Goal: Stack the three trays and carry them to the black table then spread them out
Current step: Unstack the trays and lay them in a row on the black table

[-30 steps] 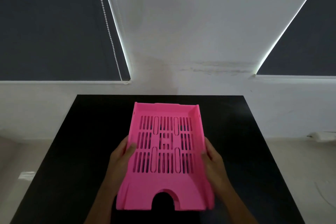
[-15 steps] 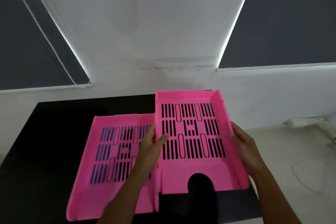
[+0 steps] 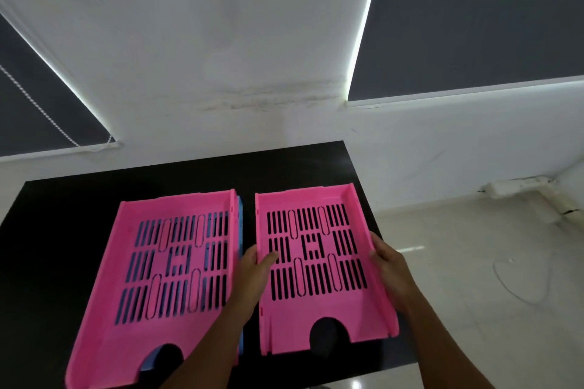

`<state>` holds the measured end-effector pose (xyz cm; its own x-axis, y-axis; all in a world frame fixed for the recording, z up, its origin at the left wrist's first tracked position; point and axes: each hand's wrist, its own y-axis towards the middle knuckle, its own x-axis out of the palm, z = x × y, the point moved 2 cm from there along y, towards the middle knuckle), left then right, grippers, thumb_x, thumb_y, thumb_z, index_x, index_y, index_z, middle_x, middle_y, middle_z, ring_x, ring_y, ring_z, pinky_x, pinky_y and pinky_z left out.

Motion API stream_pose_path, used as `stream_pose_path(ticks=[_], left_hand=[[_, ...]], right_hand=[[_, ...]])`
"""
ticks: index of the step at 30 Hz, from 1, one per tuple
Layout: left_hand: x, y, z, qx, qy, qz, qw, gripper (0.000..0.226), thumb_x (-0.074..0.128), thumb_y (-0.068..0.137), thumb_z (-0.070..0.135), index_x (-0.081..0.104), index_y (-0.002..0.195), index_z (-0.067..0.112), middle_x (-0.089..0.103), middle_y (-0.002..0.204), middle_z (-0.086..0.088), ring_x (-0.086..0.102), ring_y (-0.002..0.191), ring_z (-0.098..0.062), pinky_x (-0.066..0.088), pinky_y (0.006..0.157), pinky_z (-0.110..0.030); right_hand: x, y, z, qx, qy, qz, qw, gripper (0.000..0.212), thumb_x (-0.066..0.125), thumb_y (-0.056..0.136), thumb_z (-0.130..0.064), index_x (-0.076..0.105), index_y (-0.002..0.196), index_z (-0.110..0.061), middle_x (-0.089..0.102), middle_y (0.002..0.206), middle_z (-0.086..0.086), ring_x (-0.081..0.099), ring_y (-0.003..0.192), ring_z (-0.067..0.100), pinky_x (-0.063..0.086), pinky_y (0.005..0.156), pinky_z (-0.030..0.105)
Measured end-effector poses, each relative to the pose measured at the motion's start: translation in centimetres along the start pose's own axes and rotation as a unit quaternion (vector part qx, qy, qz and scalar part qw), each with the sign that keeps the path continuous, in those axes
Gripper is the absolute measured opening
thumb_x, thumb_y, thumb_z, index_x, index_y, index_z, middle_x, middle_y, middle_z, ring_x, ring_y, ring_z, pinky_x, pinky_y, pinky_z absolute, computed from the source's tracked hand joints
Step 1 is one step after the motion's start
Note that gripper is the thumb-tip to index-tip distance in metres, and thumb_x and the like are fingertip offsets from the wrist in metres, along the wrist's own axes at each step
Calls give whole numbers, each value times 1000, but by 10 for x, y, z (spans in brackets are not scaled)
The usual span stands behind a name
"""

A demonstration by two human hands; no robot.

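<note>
Both forearms reach forward over the black counter (image 3: 79,199). The left hand (image 3: 252,271) grips the left wall of the right-hand pink tray (image 3: 316,303), thumb hooked inside over the slots; the right hand (image 3: 390,265) clasps its right wall. Just left of that tray, apart by a narrow gap, a second pink tray (image 3: 164,328) sits stacked on a blue tray (image 3: 240,224), whose edge peeks out.

White wall (image 3: 221,41) behind; dark blinds (image 3: 474,19) left and right; bead cord (image 3: 41,110) at left blind; pale floor (image 3: 474,262) right.
</note>
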<state>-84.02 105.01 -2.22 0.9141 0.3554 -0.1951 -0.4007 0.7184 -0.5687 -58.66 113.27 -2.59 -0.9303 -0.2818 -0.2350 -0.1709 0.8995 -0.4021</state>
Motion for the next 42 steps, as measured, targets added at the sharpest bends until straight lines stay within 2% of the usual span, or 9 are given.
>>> stream_pose_path(ticks=[9, 14, 16, 19, 24, 28, 35, 38, 42], left_hand=[[-10, -4, 4, 9, 18, -30, 999, 74, 62, 95, 37, 28, 157, 14, 34, 162, -9, 38, 146, -27, 31, 120, -48], [-26, -13, 19, 39, -6, -68, 997, 38, 58, 99, 25, 49, 135, 37, 62, 120, 20, 62, 99, 4, 52, 88, -23], [-42, -16, 26, 67, -13, -57, 996, 49, 59, 99, 25, 43, 145, 31, 58, 124, 21, 55, 115, 0, 44, 97, -25], [-82, -18, 28, 113, 2, -12, 994, 62, 61, 97, 29, 38, 153, 24, 41, 159, 0, 39, 145, -18, 35, 115, -39], [-183, -20, 16, 149, -9, 128, 981, 56, 62, 97, 22, 44, 150, 25, 47, 155, -3, 48, 140, -23, 39, 112, -38], [-256, -28, -11, 112, -15, 200, 973, 62, 55, 100, 24, 30, 156, 29, 46, 150, 2, 58, 92, 2, 53, 64, -18], [-280, -23, -49, 39, -62, 80, 994, 37, 56, 99, 20, 52, 134, 32, 72, 111, 4, 76, 77, 2, 56, 55, -15], [-291, -20, -45, 60, -73, 44, 995, 38, 58, 98, 23, 53, 135, 33, 73, 117, 2, 77, 91, -6, 58, 67, -20], [-335, -21, -43, 85, -102, 68, 989, 35, 58, 98, 21, 57, 131, 32, 74, 114, 3, 76, 92, -7, 60, 71, -21]], right_hand=[[7, -2, 3, 8, -59, 12, 998, 37, 43, 104, -15, 61, 122, -41, 75, 102, -4, 74, 89, 16, 57, 68, 23], [15, 4, 5, -11, -100, 68, 993, 23, 45, 104, -19, 67, 109, -17, 74, 91, 7, 75, 83, 29, 58, 63, 28], [24, 6, -4, -24, -106, 114, 988, 23, 47, 103, -22, 67, 106, -12, 73, 86, 8, 74, 77, 30, 62, 63, 37], [53, 3, -32, -42, -73, 153, 985, 27, 47, 103, -23, 67, 119, -13, 74, 98, 14, 74, 86, 34, 62, 81, 55], [137, -9, -73, -64, -23, 81, 994, 45, 52, 103, -21, 52, 146, -11, 55, 148, 9, 51, 137, 27, 40, 112, 43], [214, -25, -71, -52, -24, -21, 998, 47, 51, 103, -25, 48, 149, -16, 49, 154, 4, 45, 142, 21, 34, 115, 38], [274, -57, -74, -27, -15, -42, 999, 46, 41, 107, -18, 37, 153, -21, 57, 120, -15, 53, 120, 15, 42, 101, 39], [279, -57, -85, -32, 9, -9, 999, 47, 42, 106, -18, 40, 153, -17, 56, 137, 0, 57, 108, 11, 42, 101, 41], [313, -63, -108, -60, 15, -26, 998, 34, 45, 105, -17, 57, 128, -39, 73, 104, -22, 68, 99, -3, 55, 92, 31]])
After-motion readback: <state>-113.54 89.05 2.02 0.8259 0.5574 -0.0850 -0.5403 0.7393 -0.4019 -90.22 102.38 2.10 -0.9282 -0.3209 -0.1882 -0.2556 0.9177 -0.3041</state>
